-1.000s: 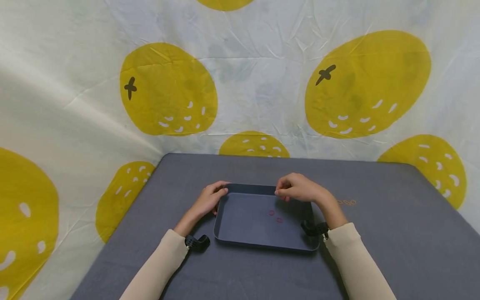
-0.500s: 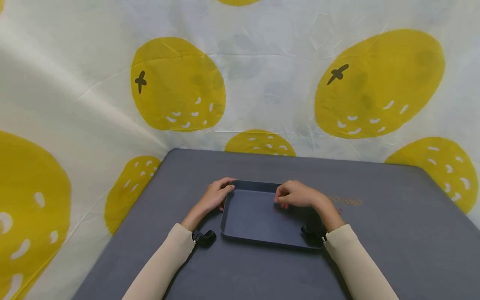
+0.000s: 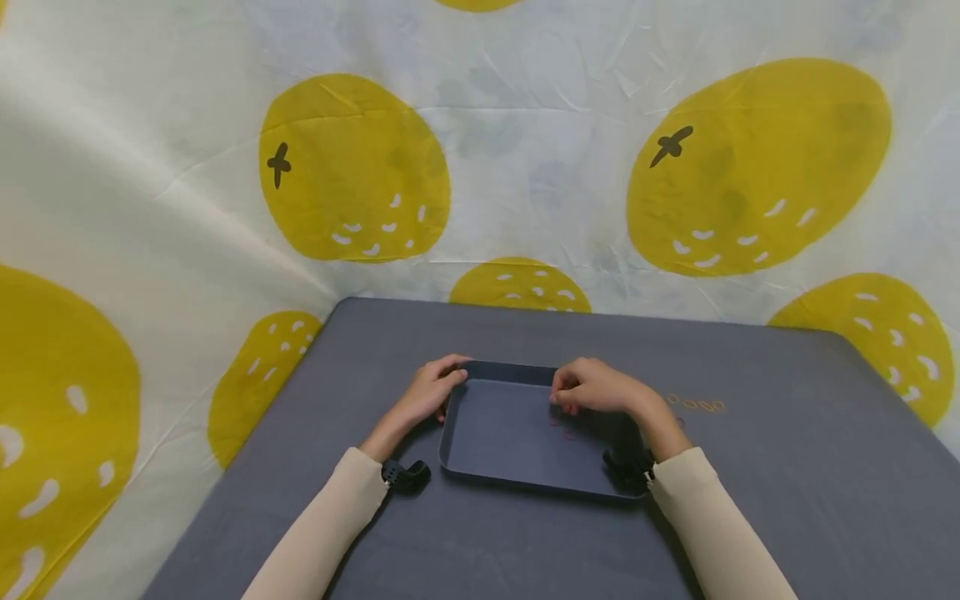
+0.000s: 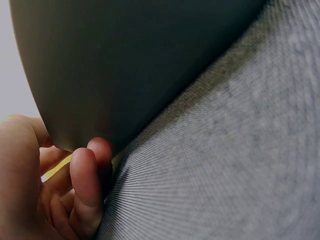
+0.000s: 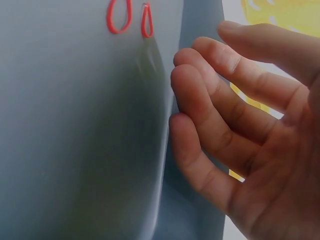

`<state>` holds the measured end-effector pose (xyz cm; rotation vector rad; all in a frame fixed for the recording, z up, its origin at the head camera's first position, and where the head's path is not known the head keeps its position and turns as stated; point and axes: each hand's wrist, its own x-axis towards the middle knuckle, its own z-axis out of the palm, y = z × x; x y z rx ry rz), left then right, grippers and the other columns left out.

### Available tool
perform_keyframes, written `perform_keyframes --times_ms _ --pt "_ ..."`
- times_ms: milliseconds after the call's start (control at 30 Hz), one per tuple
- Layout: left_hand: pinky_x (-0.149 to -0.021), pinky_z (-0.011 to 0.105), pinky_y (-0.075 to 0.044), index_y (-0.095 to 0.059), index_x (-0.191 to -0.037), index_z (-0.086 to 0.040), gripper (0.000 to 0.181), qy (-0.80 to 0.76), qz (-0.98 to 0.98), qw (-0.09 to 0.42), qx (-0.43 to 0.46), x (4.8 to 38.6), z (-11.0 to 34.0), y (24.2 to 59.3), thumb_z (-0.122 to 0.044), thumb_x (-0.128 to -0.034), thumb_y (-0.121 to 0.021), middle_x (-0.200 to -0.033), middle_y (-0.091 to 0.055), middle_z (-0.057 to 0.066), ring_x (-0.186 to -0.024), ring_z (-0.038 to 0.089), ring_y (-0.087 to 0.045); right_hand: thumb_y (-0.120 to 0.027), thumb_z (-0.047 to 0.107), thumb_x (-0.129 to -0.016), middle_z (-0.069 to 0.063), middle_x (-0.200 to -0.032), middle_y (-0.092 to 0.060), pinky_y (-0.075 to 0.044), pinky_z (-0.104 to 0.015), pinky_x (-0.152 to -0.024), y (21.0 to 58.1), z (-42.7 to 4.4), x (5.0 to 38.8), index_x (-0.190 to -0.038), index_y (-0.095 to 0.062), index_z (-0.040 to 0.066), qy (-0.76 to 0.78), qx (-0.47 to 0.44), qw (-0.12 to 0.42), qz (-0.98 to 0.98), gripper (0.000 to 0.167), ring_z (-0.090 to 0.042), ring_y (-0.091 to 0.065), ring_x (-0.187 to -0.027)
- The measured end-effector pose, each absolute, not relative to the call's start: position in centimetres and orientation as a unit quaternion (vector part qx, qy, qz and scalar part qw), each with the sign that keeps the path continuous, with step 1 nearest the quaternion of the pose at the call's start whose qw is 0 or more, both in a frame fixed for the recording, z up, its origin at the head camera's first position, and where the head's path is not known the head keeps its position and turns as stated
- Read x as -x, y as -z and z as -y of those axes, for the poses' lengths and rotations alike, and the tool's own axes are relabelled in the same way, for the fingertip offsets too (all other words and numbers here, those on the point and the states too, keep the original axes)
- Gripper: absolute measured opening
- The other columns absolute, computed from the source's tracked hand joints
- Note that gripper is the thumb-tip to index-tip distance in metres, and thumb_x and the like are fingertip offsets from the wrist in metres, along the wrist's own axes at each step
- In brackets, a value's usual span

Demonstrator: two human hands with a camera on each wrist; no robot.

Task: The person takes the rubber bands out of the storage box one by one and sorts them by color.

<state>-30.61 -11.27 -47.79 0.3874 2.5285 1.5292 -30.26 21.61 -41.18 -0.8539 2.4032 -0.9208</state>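
My left hand [image 3: 431, 390] holds the back left corner of a dark grey shallow tray [image 3: 495, 477], thumb at the rim and fingers outside. The left wrist view shows those fingertips [image 4: 85, 172] against the tray's outer wall. My right hand [image 3: 600, 387] is over the tray's back right part, by the back wall. Its fingers [image 5: 192, 92] are loosely bent, and in the right wrist view I see nothing between thumb and fingers. Two small red rubber bands lie on the tray floor near it, one rounder [image 5: 119, 17] and one narrower [image 5: 147, 21].
Several orange rubber bands [image 3: 705, 406] lie in a row on the grey table [image 3: 810, 467], right of the tray. A red band [image 3: 681, 422] lies near my right wrist. A white cloth [image 3: 525, 183] with yellow fruit shapes hangs behind the table.
My right hand has come down slightly toward the tray floor. My left hand keeps its hold on the corner. The head view has shifted a little, and the two red bands lie where they were.
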Motion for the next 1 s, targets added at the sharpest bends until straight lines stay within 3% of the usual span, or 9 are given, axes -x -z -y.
perform_keyframes --times_ms 100,233,600,700,867,1000 --pt "-0.043 0.040 -0.055 -0.060 -0.146 -0.024 0.039 -0.512 -0.846 0.080 -0.129 30.52 11.43 47.78 -0.032 -0.1084 -0.053 -0.118 -0.072 0.011 -0.039 0.019 -0.051 -0.064 0.016 -0.102 -0.010 -0.084 -0.074 -0.054 -0.031 -0.066 40.97 -21.55 30.29 -0.096 -0.074 0.003 0.328 0.307 0.216 -0.867 0.017 -0.023 -0.068 -0.075" --pt "-0.042 0.041 -0.054 -0.061 -0.144 -0.025 0.038 -0.512 -0.846 0.074 -0.128 30.52 11.49 47.89 -0.032 -0.1078 -0.054 -0.101 -0.072 0.015 -0.039 0.020 -0.052 -0.065 0.015 -0.102 -0.011 -0.086 -0.074 -0.054 -0.031 -0.066 40.90 -21.51 30.35 -0.097 -0.074 0.003 0.326 0.306 0.216 -0.868 0.016 -0.023 -0.069 -0.075" --pt "-0.042 0.040 -0.055 -0.063 -0.142 -0.027 0.036 -0.505 -0.852 0.072 -0.120 30.65 11.11 47.99 -0.032 -0.1073 -0.054 -0.126 -0.070 0.010 -0.039 0.018 -0.052 -0.065 0.012 -0.101 -0.011 -0.087 -0.075 -0.055 -0.032 -0.068 41.18 -21.69 30.21 -0.096 -0.073 0.002 0.331 0.299 0.220 -0.868 0.014 -0.021 -0.070 -0.075" --pt "-0.042 0.040 -0.055 -0.064 -0.141 -0.028 0.035 -0.505 -0.852 0.071 -0.118 30.64 11.04 47.93 -0.031 -0.1071 -0.055 -0.124 -0.071 0.010 -0.039 0.018 -0.052 -0.066 0.014 -0.101 -0.010 -0.087 -0.074 -0.055 -0.031 -0.068 41.19 -21.73 30.24 -0.096 -0.073 0.003 0.332 0.298 0.222 -0.867 0.014 -0.022 -0.070 -0.076" --pt "-0.041 0.039 -0.054 -0.064 -0.140 -0.029 0.034 -0.509 -0.850 0.073 -0.116 30.56 11.02 47.84 -0.031 -0.1070 -0.055 -0.104 -0.072 0.013 -0.038 0.018 -0.051 -0.067 0.014 -0.100 -0.009 -0.086 -0.074 -0.054 -0.031 -0.067 41.19 -21.83 30.31 -0.095 -0.073 0.003 0.334 0.302 0.220 -0.866 0.014 -0.023 -0.070 -0.076" --pt "-0.040 0.039 -0.054 -0.065 -0.139 -0.029 0.033 -0.512 -0.848 0.074 -0.115 30.50 11.02 47.80 -0.030 -0.1073 -0.055 -0.113 -0.073 0.009 -0.038 0.018 -0.050 -0.067 0.012 -0.099 -0.008 -0.085 -0.073 -0.053 -0.031 -0.066 41.22 -21.89 30.37 -0.095 -0.073 0.002 0.337 0.306 0.219 -0.863 0.012 -0.022 -0.069 -0.075"
